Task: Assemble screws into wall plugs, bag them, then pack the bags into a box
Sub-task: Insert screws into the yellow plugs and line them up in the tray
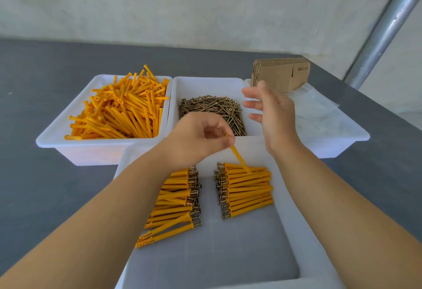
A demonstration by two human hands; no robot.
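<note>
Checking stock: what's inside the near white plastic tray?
The near white plastic tray holds two rows of orange wall plugs with screws fitted, a left row and a right row. The left forearm covers part of the left row.

Four white trays [52, 139] are seen on the table — one heaped with loose orange wall plugs [118, 110], one with screws [212, 108], one with clear bags [319, 115], too many to be counted. Two piles of assembled plugs [246, 188] are laid in the nearest tray — one stack of flat cardboard boxes [279, 74] is stood behind.
</note>
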